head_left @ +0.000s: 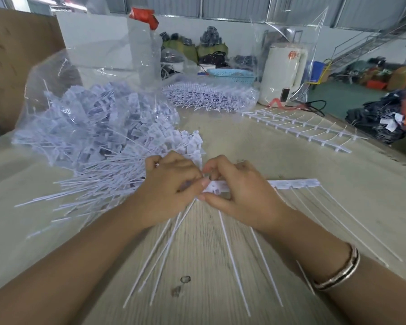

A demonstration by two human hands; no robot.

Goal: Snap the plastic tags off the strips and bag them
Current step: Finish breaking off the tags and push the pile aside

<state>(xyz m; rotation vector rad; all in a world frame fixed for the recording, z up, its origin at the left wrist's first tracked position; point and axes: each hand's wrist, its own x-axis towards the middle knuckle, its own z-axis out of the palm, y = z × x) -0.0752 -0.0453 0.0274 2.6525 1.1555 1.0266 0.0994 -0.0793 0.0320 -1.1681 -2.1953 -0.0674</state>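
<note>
A white plastic strip (293, 183) lies across the table in front of me, with thin tails hanging toward me. My right hand (239, 191) pinches the strip near its left end. My left hand (171, 188) grips a bunch of snapped-off tags (171, 228) whose long tails fan out below it; its fingertips meet the right hand's at the strip's end. A large clear bag (85, 118) full of loose white tags lies open at the left, its mouth toward my left hand.
A bare strip frame (298, 127) lies at the right rear. Another clear bag of strips (209, 95) sits behind it, beside a white kettle (281, 73) and a blue basket (232, 75). A cardboard box stands at the far left. The table's right edge drops away.
</note>
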